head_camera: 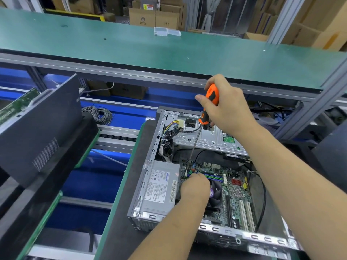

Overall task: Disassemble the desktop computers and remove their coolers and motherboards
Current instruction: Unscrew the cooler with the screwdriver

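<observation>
An open desktop computer case lies on its side on a dark pallet. Inside it are a green motherboard, a grey power supply and a black cooler fan. My right hand grips an orange-and-black screwdriver. Its long shaft slants down to the motherboard's upper left corner. My left hand rests inside the case on the cooler's left side, fingers bent down near the screwdriver tip. Whether those fingers hold anything is hidden.
A dark case side panel leans at the left. Grey coiled cable lies behind it on the blue conveyor. A green shelf with clear plastic boxes runs above. A loose cable bundle hangs in the case's upper left.
</observation>
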The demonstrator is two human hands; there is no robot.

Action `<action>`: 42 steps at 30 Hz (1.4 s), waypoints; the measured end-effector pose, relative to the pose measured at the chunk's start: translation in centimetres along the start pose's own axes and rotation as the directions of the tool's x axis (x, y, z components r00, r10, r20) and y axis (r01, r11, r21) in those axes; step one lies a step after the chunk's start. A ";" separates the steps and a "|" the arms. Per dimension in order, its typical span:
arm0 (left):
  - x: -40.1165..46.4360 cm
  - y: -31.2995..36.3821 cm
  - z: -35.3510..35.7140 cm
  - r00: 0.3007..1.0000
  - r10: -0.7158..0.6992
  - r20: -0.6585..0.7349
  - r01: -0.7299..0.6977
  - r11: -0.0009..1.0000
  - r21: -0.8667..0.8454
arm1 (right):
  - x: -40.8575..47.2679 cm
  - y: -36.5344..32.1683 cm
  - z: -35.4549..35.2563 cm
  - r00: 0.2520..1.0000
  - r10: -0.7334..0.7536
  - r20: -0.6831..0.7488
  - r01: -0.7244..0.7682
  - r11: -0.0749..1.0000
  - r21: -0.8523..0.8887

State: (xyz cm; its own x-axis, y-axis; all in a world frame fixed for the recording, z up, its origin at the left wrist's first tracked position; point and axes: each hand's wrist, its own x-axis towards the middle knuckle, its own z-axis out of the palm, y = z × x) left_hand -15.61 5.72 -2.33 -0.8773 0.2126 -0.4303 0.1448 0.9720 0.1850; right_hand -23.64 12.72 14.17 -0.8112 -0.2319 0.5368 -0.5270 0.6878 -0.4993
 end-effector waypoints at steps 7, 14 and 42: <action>0.0 0.0 -0.1 1.000 0.006 0.009 -0.006 1.000 0.009 | 0.1 -1.0 0.5 0.998 0.034 -0.048 -0.037 0.997 -0.065; 0.1 0.0 0.1 1.000 0.005 0.004 -0.005 1.000 0.014 | 0.2 -0.9 1.0 0.984 0.091 -0.150 -0.112 0.984 -0.136; 0.0 0.1 0.1 1.000 -0.013 0.000 0.013 1.000 -0.015 | -0.3 -1.9 0.7 0.997 -0.048 -0.055 0.045 0.997 -0.061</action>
State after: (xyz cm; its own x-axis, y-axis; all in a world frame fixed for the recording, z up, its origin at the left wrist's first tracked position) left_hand -15.50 5.84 -2.40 -0.8793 0.1996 -0.4325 0.1261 0.9731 0.1928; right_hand -22.58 10.96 14.49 -0.7697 -0.2270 0.5967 -0.5467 0.7170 -0.4324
